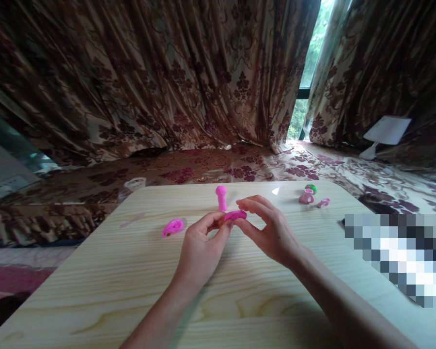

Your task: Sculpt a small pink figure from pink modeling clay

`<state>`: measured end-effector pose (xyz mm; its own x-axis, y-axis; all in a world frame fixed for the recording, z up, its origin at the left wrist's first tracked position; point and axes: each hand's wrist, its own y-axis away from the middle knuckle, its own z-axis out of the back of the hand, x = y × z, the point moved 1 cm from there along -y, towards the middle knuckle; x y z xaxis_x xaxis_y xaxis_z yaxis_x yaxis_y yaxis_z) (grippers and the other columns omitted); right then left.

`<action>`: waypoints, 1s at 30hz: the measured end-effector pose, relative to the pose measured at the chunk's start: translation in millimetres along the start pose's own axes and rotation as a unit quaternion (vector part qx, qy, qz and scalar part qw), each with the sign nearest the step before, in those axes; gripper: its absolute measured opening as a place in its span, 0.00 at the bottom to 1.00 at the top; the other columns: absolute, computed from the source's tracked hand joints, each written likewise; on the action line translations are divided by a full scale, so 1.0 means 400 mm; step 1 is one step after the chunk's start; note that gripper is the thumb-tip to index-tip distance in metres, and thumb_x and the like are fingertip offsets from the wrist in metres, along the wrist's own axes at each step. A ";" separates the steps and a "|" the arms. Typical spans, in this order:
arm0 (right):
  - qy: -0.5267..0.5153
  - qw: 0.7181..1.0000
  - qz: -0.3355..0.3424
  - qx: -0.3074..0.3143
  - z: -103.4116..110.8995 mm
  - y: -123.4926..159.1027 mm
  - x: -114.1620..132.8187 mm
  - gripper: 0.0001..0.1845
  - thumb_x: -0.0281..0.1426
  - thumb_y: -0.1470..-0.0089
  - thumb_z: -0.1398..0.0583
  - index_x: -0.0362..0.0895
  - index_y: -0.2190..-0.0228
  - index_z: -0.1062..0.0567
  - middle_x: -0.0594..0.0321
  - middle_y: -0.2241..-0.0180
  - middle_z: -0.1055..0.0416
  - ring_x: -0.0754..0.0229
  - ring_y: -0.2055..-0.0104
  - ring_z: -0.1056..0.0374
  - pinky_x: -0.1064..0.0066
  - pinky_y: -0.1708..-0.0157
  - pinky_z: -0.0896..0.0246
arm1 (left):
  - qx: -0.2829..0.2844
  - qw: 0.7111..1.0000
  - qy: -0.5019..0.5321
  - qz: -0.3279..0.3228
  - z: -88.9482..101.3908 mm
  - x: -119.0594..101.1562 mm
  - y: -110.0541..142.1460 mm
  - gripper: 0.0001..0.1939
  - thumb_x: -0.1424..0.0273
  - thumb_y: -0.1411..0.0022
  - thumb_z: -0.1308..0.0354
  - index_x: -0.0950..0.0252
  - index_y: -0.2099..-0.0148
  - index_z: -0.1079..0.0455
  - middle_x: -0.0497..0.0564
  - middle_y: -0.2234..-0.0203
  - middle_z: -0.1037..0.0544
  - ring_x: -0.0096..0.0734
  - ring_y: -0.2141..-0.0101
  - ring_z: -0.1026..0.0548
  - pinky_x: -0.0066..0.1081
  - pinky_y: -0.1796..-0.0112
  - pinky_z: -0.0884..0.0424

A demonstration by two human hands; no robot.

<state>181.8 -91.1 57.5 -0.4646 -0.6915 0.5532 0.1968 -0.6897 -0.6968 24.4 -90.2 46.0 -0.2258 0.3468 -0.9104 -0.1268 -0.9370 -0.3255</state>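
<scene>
My left hand (199,247) and my right hand (267,232) meet over the middle of a pale wooden table (131,291). Both pinch one flat magenta clay piece (235,215) between fingertips and thumbs, just above the tabletop. A pink upright peg-shaped piece (221,198) stands right behind it. A magenta curled piece (173,227) lies on the table to the left of my left hand.
Small pink pieces (307,196), a smaller pink bit (323,202) and a green ball (311,188) lie at the far right of the table. A thin pink stick (132,220) lies far left. A clear plastic cup (134,185) sits beyond the table's far left corner. Patterned curtains hang behind.
</scene>
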 end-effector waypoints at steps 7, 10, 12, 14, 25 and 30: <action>0.002 1.000 0.002 -0.014 -0.005 0.003 -0.007 0.06 0.28 0.46 0.43 0.45 0.65 0.26 0.60 0.67 0.31 0.61 0.63 0.34 0.67 0.63 0.37 | -0.024 0.999 -0.018 -0.024 -0.003 -0.002 -0.001 0.15 0.67 0.45 0.43 0.63 0.54 0.31 0.51 0.62 0.25 0.29 0.63 0.27 0.31 0.58 0.31; 0.008 1.000 0.014 -0.009 -0.004 0.004 -0.007 0.07 0.28 0.46 0.43 0.46 0.64 0.25 0.60 0.67 0.31 0.61 0.64 0.34 0.67 0.64 0.37 | -0.026 0.995 -0.053 -0.077 -0.002 -0.010 -0.001 0.12 0.70 0.44 0.43 0.62 0.56 0.28 0.51 0.60 0.25 0.29 0.61 0.27 0.30 0.57 0.31; 0.011 1.000 0.021 -0.003 -0.004 0.006 -0.006 0.08 0.29 0.45 0.43 0.47 0.64 0.25 0.60 0.66 0.31 0.61 0.64 0.35 0.67 0.64 0.37 | -0.020 0.994 -0.059 -0.088 -0.003 -0.013 -0.001 0.10 0.71 0.44 0.44 0.62 0.59 0.27 0.50 0.62 0.25 0.29 0.62 0.27 0.29 0.59 0.31; 0.012 1.000 0.025 0.000 -0.003 0.007 -0.004 0.08 0.29 0.45 0.43 0.48 0.64 0.24 0.60 0.66 0.31 0.61 0.64 0.35 0.67 0.64 0.37 | -0.019 0.995 -0.061 -0.079 -0.002 -0.012 -0.002 0.09 0.71 0.44 0.44 0.62 0.60 0.27 0.50 0.63 0.24 0.29 0.64 0.27 0.28 0.60 0.31; -0.004 1.000 -0.007 -0.014 -0.007 0.005 -0.006 0.07 0.29 0.45 0.43 0.45 0.63 0.27 0.60 0.67 0.31 0.62 0.65 0.34 0.67 0.64 0.37 | -0.013 1.000 0.006 -0.019 -0.002 -0.002 -0.001 0.11 0.69 0.44 0.43 0.63 0.57 0.29 0.49 0.65 0.23 0.28 0.64 0.26 0.28 0.60 0.31; -0.001 1.000 0.009 -0.010 -0.003 0.006 -0.004 0.06 0.28 0.45 0.43 0.45 0.65 0.26 0.60 0.68 0.31 0.62 0.65 0.34 0.68 0.65 0.37 | -0.028 0.994 -0.053 -0.091 -0.001 -0.016 -0.003 0.08 0.72 0.43 0.44 0.62 0.61 0.26 0.49 0.65 0.25 0.28 0.62 0.27 0.27 0.58 0.33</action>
<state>182.1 -91.4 54.2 -0.4597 -0.7045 0.5407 0.1879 -0.6722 -0.7161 26.3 -91.3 52.2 -0.3047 0.5101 -0.8044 -0.1212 -0.8584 -0.4984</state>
